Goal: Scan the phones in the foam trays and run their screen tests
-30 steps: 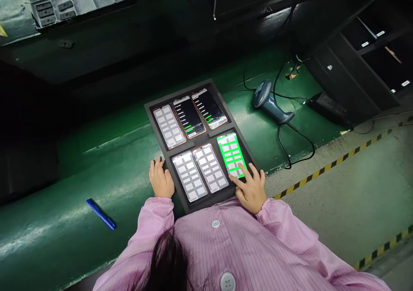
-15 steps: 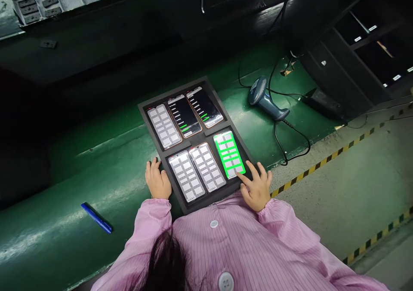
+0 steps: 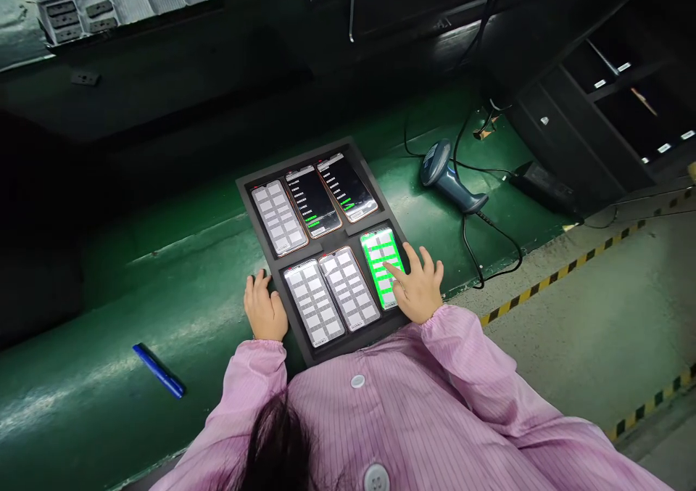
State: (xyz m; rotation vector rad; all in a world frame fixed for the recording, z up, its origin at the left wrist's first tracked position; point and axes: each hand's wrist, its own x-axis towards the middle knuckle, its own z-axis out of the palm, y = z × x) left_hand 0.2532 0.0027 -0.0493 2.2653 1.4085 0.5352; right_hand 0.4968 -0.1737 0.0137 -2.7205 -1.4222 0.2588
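A dark foam tray [image 3: 337, 234] lies in front of me with several smartphones set in its slots. My right hand [image 3: 417, 288] is over the lower right smartphone [image 3: 380, 255], its index finger on the screen, which shows green bands and grey blocks. Its other fingers are spread. Beside the tray's left edge, my left hand [image 3: 264, 310] rests with fingers loosely apart, holding nothing. Two front phones, the left phone [image 3: 314, 302] and the middle phone [image 3: 349, 288], show grey-white grids. In the back row, a black menu phone [image 3: 312, 201] has green lines of text.
Right of the tray, a barcode scanner [image 3: 454, 178] lies on the green bench [image 3: 190, 273] with its cable looping around. A blue pen [image 3: 159, 370] lies at the left. A compartment tray [image 3: 130, 1] holds dark pieces at the back. Yellow-black tape [image 3: 565, 270] marks the floor.
My right hand has moved up the lower right smartphone, the index fingertip going from the bottom of the screen to about its middle. My left hand stays beside the tray. The view has shifted slightly.
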